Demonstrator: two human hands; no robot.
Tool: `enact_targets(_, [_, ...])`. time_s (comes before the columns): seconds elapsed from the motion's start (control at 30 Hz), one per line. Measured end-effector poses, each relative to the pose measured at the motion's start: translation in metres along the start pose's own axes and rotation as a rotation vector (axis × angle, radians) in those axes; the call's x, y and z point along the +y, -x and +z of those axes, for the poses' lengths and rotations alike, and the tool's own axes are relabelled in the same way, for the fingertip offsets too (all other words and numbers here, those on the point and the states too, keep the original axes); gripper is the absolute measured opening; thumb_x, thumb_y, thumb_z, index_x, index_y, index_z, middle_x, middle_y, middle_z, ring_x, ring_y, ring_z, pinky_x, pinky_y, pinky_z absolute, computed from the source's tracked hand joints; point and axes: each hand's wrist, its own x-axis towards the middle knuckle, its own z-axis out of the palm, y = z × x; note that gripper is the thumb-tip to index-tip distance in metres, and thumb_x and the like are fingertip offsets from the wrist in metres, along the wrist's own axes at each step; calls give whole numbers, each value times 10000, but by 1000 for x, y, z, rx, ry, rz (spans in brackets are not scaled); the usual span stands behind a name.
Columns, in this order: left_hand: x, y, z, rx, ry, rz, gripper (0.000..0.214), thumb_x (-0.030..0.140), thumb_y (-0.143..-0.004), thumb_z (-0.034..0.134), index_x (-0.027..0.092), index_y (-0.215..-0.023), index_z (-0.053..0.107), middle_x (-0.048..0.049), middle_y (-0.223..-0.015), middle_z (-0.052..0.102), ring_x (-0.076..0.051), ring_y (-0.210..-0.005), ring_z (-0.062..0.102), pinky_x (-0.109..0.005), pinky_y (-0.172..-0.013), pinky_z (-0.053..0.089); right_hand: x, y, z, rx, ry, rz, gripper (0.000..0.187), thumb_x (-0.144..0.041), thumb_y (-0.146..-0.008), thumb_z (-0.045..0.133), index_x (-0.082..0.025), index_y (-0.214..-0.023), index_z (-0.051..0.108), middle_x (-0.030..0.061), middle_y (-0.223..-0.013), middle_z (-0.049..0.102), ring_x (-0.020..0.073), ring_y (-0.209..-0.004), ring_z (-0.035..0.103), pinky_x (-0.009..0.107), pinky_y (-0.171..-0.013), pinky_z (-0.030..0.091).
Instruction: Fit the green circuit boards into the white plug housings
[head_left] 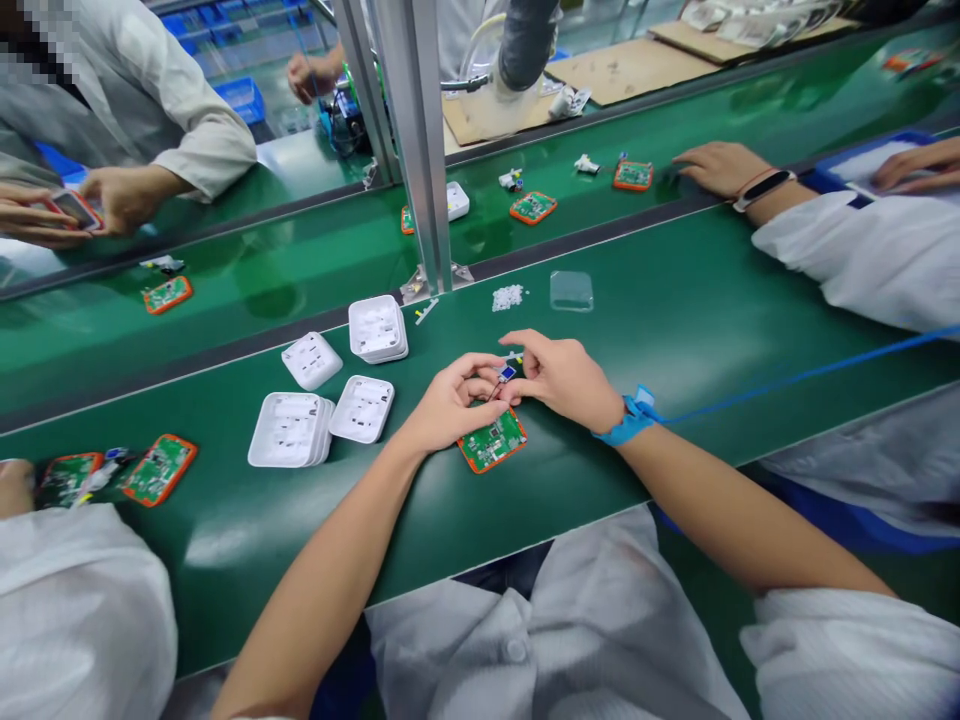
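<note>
Orange-rimmed circuit board (493, 441), one, outside the white housings (279, 455); blue-faced module (508, 373), one, apparently unseated, pinched by left hand (454, 405); right hand (564, 376) alongside, grip unclear; work seemingly midway.

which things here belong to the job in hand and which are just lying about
In the job, at the left hand and right hand:
orange-rimmed circuit board
small blue-faced part

Lying about untouched, perhaps for the same job:
white casings
pile of small white pieces
clear square piece
</note>
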Motion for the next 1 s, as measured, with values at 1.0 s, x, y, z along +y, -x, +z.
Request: enact_targets(1.0, [-9,-4,17,451,-598,304,191,374,-929,644,193,-868,647,-32,-892,608,-170,-827,573,-301,-785,459,-12,-7,17,129,-852,138,250,-451,-922,613,-229,-1032,590,-46,-684,583,127,-585,599,286,-618,500])
